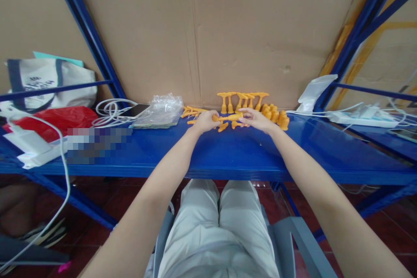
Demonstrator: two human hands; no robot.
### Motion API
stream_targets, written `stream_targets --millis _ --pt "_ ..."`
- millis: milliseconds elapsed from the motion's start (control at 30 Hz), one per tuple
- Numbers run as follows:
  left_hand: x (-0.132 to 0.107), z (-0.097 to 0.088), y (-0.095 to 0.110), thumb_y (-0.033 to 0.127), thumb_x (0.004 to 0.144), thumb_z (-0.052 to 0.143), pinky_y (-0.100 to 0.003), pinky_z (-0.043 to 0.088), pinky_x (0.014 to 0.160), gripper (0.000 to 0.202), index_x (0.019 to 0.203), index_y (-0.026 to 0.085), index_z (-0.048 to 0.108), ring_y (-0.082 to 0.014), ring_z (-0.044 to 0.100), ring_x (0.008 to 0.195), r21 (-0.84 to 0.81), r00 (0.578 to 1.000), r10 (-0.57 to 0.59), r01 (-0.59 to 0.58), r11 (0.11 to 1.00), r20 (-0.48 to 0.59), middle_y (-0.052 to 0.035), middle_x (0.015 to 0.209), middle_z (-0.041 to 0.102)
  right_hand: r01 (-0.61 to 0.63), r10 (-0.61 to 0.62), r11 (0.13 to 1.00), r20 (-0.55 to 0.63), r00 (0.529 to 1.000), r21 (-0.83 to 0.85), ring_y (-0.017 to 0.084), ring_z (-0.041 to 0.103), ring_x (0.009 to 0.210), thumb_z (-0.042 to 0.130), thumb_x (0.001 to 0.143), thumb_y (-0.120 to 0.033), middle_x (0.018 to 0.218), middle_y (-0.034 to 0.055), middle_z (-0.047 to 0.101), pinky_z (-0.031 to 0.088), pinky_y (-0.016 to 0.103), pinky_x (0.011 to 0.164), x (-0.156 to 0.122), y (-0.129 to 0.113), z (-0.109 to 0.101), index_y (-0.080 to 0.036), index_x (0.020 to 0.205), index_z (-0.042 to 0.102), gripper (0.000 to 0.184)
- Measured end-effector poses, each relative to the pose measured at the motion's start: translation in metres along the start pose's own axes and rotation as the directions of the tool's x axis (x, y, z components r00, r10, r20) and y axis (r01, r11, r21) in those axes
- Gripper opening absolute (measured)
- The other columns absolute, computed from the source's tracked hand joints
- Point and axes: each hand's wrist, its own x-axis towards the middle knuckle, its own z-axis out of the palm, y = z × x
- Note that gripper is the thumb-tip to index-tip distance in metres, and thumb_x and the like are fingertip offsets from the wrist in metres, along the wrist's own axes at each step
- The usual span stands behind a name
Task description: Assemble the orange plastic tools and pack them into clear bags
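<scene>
Between my two hands lies a yellow-orange plastic piece (232, 117), held level just above the blue shelf. My left hand (206, 122) has its fingers closed on the left end. At the other end, my right hand (255, 119) pinches the piece. Small yellow-orange parts (223, 127) lie on the shelf just below the hands. Several hammer-shaped yellow-orange pieces (241, 99) stand upright behind, against the cardboard. Thick yellow-orange pieces (280, 119) are grouped to the right of my right hand. More slim yellow-orange parts (192, 110) are heaped beyond my left hand.
Clear plastic bags (161, 112) and coiled white cables (110, 113) sit left on the blue shelf (234, 156). Farther left are a red bag (55, 121) and a white power strip (45, 154). Cardboard (244, 39) closes the back; blue posts (86, 34) frame the sides.
</scene>
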Motion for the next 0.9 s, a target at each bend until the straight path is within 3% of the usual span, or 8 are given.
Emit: stream_targets --millis 100,333,633,900 --pt "0.000 -0.001 -0.001 0.021 0.070 0.068 -0.027 0.048 0.069 0.021 0.090 0.017 0.073 -0.0192 0.068 0.073 -0.002 1.000 -0.016 0.016 1.000 0.011 -0.0021 0.074 0.073 0.080 -0.081 0.997 0.053 0.995 0.025 0.013 0.068 0.064 0.084 0.071 -0.034 0.082 0.0011 0.073 0.053 0.025 0.063 0.002 0.006 -0.001 -0.019 0.099 0.066 0.037" --pt "-0.002 -0.002 0.002 0.021 0.072 0.067 -0.029 0.049 0.074 0.024 0.094 0.015 0.074 -0.0203 0.068 0.076 0.021 0.999 -0.017 0.016 1.000 0.032 -0.0034 0.075 0.074 0.131 -0.128 0.991 0.103 0.986 -0.019 0.013 0.064 0.058 0.081 0.072 -0.047 0.069 0.0015 0.069 0.051 0.026 0.061 0.004 0.004 -0.001 -0.017 0.075 0.065 0.034" --pt "-0.007 -0.008 0.012 0.023 0.077 0.066 -0.030 0.050 0.079 0.027 0.102 0.019 0.072 -0.0249 0.070 0.091 0.168 1.000 0.002 -0.002 0.986 -0.001 -0.0066 0.088 0.076 0.057 -0.055 0.998 0.076 0.996 -0.028 0.013 0.064 0.058 0.078 0.076 -0.054 0.070 0.0055 0.074 0.045 0.023 0.056 0.001 0.003 0.001 -0.016 0.077 0.070 0.038" --pt "-0.011 -0.011 0.022 0.026 0.083 0.061 -0.030 0.050 0.080 0.030 0.111 0.019 0.068 -0.0270 0.071 0.097 0.283 0.999 0.025 -0.019 0.959 -0.020 -0.0096 0.097 0.076 -0.048 0.043 0.995 0.059 0.997 0.085 0.011 0.065 0.061 0.075 0.083 -0.043 0.073 0.0047 0.075 0.045 0.021 0.059 -0.001 0.005 0.000 -0.016 0.079 0.071 0.027"
